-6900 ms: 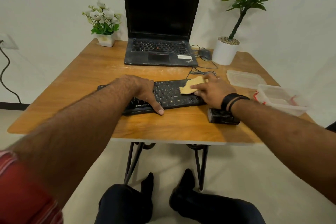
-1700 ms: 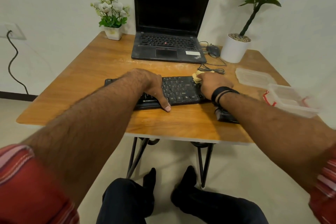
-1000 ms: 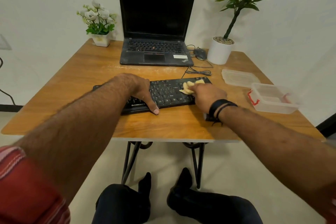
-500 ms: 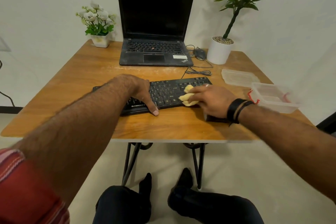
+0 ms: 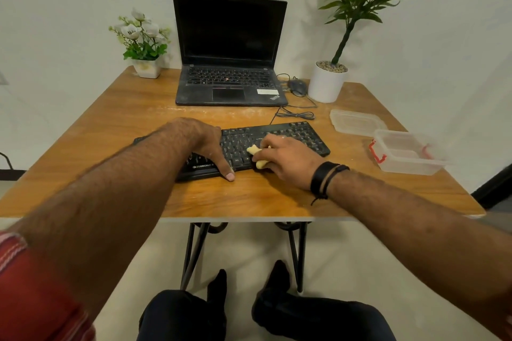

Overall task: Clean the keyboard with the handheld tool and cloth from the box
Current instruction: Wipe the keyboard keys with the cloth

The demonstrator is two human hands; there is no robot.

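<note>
The right hand (image 5: 285,159), fingers bunched around the yellow cloth (image 5: 256,156), has slid toward the keyboard (image 5: 302,137) middle, so wiping probably continues while the left hand (image 5: 206,144) presses flat.

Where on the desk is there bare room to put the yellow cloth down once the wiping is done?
Bare wood lies left of the black keyboard, below the white flower pot, and along the wooden table's front edge. The right side is crowded: clear plastic box, its lid, white planter. The right hand holds the yellow cloth; the left hand steadies the keyboard.
</note>
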